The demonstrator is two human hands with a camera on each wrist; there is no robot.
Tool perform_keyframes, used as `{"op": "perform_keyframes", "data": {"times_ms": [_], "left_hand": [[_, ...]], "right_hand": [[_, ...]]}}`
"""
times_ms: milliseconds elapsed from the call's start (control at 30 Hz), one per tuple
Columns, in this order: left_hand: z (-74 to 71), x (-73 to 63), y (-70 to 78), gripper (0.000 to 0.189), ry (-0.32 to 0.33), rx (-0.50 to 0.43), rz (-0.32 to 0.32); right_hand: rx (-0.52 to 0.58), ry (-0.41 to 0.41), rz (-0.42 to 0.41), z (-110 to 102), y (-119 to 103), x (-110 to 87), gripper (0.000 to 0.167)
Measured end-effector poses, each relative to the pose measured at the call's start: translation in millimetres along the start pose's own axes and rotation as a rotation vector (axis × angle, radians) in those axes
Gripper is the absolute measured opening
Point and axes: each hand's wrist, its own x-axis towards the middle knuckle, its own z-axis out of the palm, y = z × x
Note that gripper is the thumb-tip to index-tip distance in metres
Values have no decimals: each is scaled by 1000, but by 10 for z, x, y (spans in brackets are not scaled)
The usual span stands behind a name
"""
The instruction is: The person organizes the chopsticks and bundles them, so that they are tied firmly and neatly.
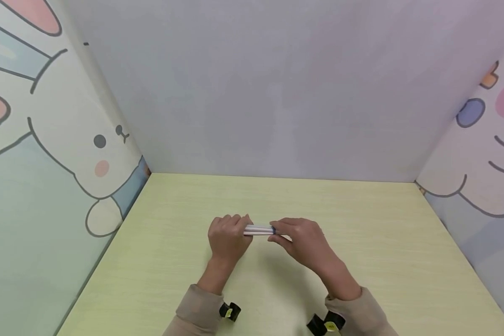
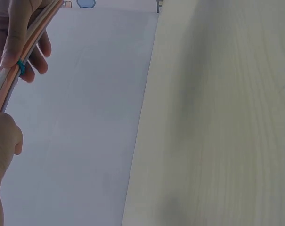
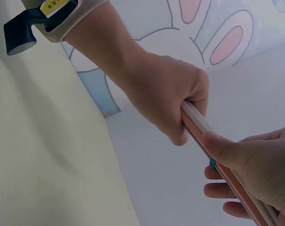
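Observation:
A bundle of slim, straight sticks, white and orange-pink along their sides, is held level above the table between both hands. My left hand grips one end in a fist, its fingers curled round the sticks. A thin teal band circles the bundle further along. At that band my right hand pinches the sticks between thumb and fingers. In the right wrist view, the bundle's far part runs along under the right palm. The end inside the left fist is hidden.
Below the hands lies a pale yellow tabletop with their shadows on it. A plain grey-white wall closes off the back. Side panels with cartoon animals stand at left and right. Each sleeve cuff carries a black device.

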Motion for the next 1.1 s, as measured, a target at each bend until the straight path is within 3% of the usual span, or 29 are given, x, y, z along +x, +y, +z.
{"op": "perform_keyframes", "data": {"times_ms": [167,333,633,900,1100], "left_hand": [[0,-2,10,20,1,5,27],[-29,8,-49,21,-12,12,10],[-44,18,-39,24,-14,-3,0],[-30,25,20,26,15,17,-6],[-15,25,71,22,23,10,-3]], "right_hand": [[-8,-36,24,2,-41,13,37],[-15,-36,65,-59,-13,-19,49],[-19,-30,-3,-55,11,-17,27],[-46,19,-39,-3,-25,21,33],[-62,-11,-15,35,-55,35,35]]}}
